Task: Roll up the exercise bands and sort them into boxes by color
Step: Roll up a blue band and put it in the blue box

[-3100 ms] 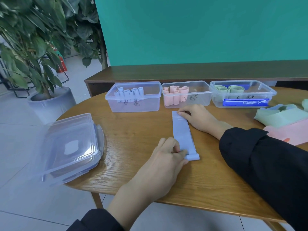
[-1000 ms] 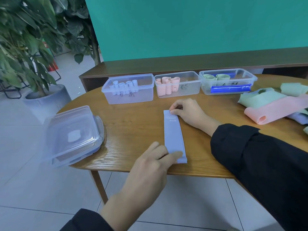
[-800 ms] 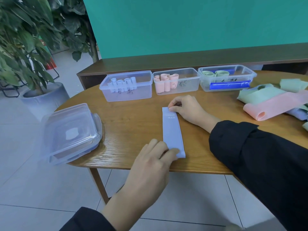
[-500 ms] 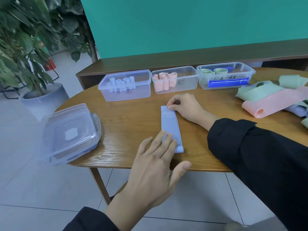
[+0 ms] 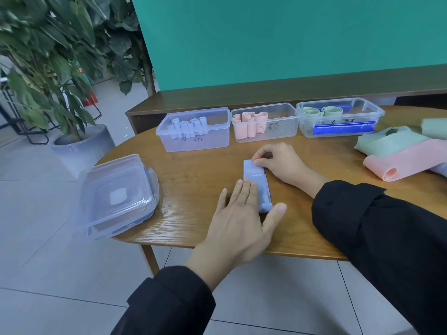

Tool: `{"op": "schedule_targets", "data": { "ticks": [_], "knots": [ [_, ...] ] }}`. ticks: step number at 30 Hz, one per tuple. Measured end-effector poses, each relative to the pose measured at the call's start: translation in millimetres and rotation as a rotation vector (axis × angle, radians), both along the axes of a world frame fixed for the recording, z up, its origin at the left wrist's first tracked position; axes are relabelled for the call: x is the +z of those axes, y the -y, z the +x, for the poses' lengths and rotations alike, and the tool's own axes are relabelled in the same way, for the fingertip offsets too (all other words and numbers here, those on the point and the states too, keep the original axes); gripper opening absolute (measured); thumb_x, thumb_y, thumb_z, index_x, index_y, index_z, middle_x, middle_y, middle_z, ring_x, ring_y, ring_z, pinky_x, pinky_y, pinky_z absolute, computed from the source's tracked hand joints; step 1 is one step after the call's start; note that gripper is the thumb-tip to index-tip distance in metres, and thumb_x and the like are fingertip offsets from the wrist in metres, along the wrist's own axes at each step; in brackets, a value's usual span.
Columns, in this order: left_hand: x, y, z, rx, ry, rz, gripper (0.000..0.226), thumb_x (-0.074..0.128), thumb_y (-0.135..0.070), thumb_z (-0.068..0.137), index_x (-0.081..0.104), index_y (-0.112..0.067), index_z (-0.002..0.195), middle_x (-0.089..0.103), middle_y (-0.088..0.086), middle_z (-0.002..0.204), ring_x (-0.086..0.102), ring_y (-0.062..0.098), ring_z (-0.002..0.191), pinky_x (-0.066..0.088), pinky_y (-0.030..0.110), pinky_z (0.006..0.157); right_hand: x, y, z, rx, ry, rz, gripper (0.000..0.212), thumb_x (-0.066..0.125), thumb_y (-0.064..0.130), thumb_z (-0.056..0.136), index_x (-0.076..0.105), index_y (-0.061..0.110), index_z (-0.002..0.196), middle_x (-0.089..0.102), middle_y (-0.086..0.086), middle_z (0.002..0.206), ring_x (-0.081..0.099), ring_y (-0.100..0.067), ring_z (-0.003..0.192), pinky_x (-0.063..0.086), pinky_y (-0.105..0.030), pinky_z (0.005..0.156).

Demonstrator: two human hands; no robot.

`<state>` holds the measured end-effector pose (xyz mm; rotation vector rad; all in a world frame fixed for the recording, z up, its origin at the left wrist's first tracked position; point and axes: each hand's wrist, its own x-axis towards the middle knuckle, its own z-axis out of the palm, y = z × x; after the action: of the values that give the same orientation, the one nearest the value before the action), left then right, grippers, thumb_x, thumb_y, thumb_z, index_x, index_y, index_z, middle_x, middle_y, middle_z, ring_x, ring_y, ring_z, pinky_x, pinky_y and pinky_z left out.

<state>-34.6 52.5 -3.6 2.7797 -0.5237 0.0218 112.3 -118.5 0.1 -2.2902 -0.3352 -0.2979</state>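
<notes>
Lavender band [image 5: 257, 183] lies flat near the table's [image 5: 193, 180] front edge, its near end just curled. Left hand [image 5: 238, 218] presses it with straight fingers; right hand [image 5: 280, 163] pinches the far end. Rolling evenly should keep it tight. Behind, the left box [image 5: 193, 131] holds lavender rolls, the middle box [image 5: 264, 123] pink, the right box [image 5: 338, 119] green.

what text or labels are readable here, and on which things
Nothing here reads clearly.
Left box: dark handwritten marks on the front, too blurred to read.
Middle box: handwritten marks on the front, unreadable.
Right box: handwritten marks above its blue strip, unreadable.
Blue band: faint print near the far end, too small to read.
Red thing behind the plant: a white sign, blurred.
</notes>
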Motion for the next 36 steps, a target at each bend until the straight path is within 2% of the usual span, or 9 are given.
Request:
{"op": "schedule_targets", "data": {
  "ticks": [3,9,13,18,21,23,26,28,36],
  "knots": [
    [3.9,5.8,18.5,0.026,-0.065,0.029,0.094,0.009,-0.075,0.095,-0.004,-0.01,0.161,-0.01,0.002,0.17,-0.018,0.011,0.154,-0.012,0.044,0.125,0.4,1.6,0.2,0.007,-0.008,0.029,0.007,0.074,0.015,0.09,0.077,0.021,0.089,0.07,0.016,0.089,0.063,-0.002,0.092,0.048,-0.021,0.089],
    [4.7,13.0,39.2,0.102,0.009,0.098,0.094,0.005,-0.075,0.095,-0.019,-0.008,0.158,-0.024,0.007,0.167,-0.028,0.02,0.152,-0.019,0.052,0.121,0.7,4.1,1.2,0.001,-0.031,0.087,0.005,0.076,0.017,0.089,0.079,0.018,0.092,0.073,0.012,0.092,0.065,0.0,0.092,0.047,-0.015,0.084],
    [4.7,14.9,57.0,0.144,0.014,0.083,0.092,0.003,-0.075,0.095,-0.021,-0.012,0.158,-0.025,0.009,0.166,-0.029,0.024,0.151,-0.02,0.055,0.12,1.2,5.9,1.1,0.011,-0.042,0.164,0.004,0.076,0.014,0.088,0.079,0.015,0.091,0.074,0.011,0.09,0.067,-0.001,0.089,0.048,-0.014,0.08],
    [7.0,18.2,79.7,0.17,-0.005,0.109,0.086,-0.001,-0.078,0.092,-0.028,-0.026,0.155,-0.026,0.011,0.166,-0.03,0.03,0.151,-0.019,0.059,0.119,0.4,9.1,4.5,0.025,-0.066,0.269,0.003,0.077,0.013,0.087,0.078,0.015,0.089,0.076,0.008,0.089,0.068,-0.001,0.083,0.049,-0.013,0.075],
    [8.8,18.8,88.9,0.17,-0.01,0.131,0.086,-0.002,-0.081,0.088,-0.033,-0.031,0.152,-0.028,0.011,0.165,-0.032,0.031,0.15,-0.019,0.06,0.119,1.4,8.0,8.7,0.035,-0.083,0.264,0.003,0.078,0.013,0.087,0.079,0.015,0.089,0.076,0.007,0.09,0.069,-0.004,0.086,0.052,-0.018,0.078],
    [10.1,19.2,93.7,0.168,-0.014,0.14,0.087,-0.002,-0.082,0.087,-0.035,-0.033,0.151,-0.029,0.011,0.164,-0.032,0.031,0.149,-0.019,0.06,0.118,2.6,7.3,10.5,0.043,-0.107,0.287,0.008,0.079,0.013,0.086,0.077,0.014,0.094,0.077,0.005,0.091,0.07,-0.007,0.089,0.054,-0.021,0.081],
    [11.9,20.2,101.0,0.167,-0.041,0.148,0.089,-0.002,-0.084,0.084,-0.035,-0.034,0.15,-0.029,0.011,0.164,-0.033,0.031,0.149,-0.02,0.06,0.118,4.4,8.5,9.7,0.079,-0.181,0.462,0.025,0.08,0.007,0.083,0.071,0.013,0.105,0.078,-0.001,0.094,0.073,-0.007,0.087,0.054,-0.015,0.073],
    [13.0,21.0,106.6,0.169,-0.051,0.152,0.088,-0.002,-0.084,0.085,-0.035,-0.035,0.15,-0.029,0.012,0.165,-0.032,0.031,0.149,-0.021,0.06,0.117,5.8,9.6,9.0,0.095,-0.221,0.54,0.029,0.08,0.004,0.083,0.069,0.009,0.109,0.078,-0.005,0.094,0.074,-0.009,0.086,0.056,-0.016,0.072],
    [16.5,22.4,134.8,0.228,0.057,0.145,0.086,-0.002,-0.08,0.089,-0.034,-0.031,0.152,-0.025,0.017,0.165,-0.024,0.036,0.152,-0.016,0.063,0.118,3.8,12.1,13.0,0.116,-0.27,0.665,0.017,0.074,-0.004,0.086,0.071,0.007,0.098,0.077,-0.011,0.087,0.072,-0.015,0.082,0.057,-0.023,0.075]
  ]
}}
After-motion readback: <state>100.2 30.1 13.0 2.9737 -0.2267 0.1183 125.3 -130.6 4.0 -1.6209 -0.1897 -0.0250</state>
